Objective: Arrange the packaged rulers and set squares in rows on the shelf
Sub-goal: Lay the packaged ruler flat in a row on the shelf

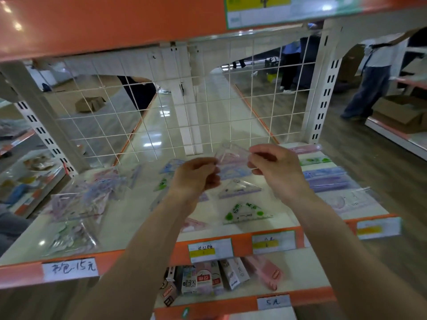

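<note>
I hold a clear packaged pink set square (pixel 232 158) above the white shelf (pixel 138 218). My left hand (pixel 196 176) pinches its left edge and my right hand (pixel 275 167) pinches its right edge. Below them on the shelf lie a purple set square (pixel 240 189) and a green-patterned set square (pixel 247 213). Packaged rulers (pixel 323 175) lie in a row on the right, pink, green and blue. A loose heap of packaged rulers and set squares (pixel 80 199) covers the left side of the shelf.
A white wire grid (pixel 161 107) closes the back of the shelf. An orange shelf edge (pixel 92 26) hangs overhead. Price labels (pixel 210 250) line the front rail. The lower shelf holds small boxed items (pixel 208 280). A person (pixel 372 77) stands in the aisle at right.
</note>
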{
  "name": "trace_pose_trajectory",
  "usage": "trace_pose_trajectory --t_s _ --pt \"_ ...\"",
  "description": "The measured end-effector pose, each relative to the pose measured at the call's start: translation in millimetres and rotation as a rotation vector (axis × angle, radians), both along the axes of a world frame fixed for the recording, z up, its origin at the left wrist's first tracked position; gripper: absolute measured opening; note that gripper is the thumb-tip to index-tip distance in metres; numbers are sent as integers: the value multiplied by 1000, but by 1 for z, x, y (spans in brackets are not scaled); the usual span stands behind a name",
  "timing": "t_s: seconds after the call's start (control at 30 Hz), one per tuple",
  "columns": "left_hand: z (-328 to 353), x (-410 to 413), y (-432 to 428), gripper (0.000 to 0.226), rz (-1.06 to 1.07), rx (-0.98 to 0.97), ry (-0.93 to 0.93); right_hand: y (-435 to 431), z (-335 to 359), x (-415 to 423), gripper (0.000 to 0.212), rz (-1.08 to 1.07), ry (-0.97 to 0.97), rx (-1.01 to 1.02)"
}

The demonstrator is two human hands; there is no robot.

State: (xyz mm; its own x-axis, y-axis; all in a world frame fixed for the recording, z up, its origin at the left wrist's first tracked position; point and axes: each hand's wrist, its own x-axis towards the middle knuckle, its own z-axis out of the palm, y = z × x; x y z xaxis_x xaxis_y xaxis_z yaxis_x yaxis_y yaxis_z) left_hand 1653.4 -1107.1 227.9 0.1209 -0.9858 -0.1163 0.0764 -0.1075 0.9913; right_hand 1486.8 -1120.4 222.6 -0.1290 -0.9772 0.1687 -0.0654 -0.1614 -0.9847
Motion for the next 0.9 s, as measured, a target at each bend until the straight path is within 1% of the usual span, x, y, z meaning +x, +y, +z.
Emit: trace_pose_trajectory --t_s 0.1,0.23,0.3,0.33,0.4,0.47,0.53,0.6,0.73,0.83,0.9 --pt "6 5 -9 14 -13 10 -63 -9 4 -7 16 33 84 13" --pt "4 9 -18 11 -57 21 -226 -17 5 -16 17 51 223 15" --pt "0 11 -22 20 -71 6 -380 -22 2 -20 17 57 291 30" --pt "-2 10 -23 25 -84 -15 -502 -24 0 -22 18 68 326 43" --pt "-7 8 -24 26 -114 -83 -743 -27 -5 -26 24 106 405 67" --pt "-12 5 -26 25 -132 -139 -878 -29 -8 -28 32 148 487 78" --pt "-17 4 -28 29 -152 -154 -930 -30 -9 -29 35 177 565 70" --pt "-19 2 -30 30 -173 -134 -938 -32 -11 -29 36 194 661 53" --pt "-23 1 -35 13 -223 -88 -1033 -37 -12 -28 40 257 881 79" --pt "-26 -1 -38 14 -264 -54 -1131 -37 -12 -25 44 309 1048 110" --pt "-28 -3 -40 14 -301 -18 -1193 -37 -14 -22 43 321 1103 126"
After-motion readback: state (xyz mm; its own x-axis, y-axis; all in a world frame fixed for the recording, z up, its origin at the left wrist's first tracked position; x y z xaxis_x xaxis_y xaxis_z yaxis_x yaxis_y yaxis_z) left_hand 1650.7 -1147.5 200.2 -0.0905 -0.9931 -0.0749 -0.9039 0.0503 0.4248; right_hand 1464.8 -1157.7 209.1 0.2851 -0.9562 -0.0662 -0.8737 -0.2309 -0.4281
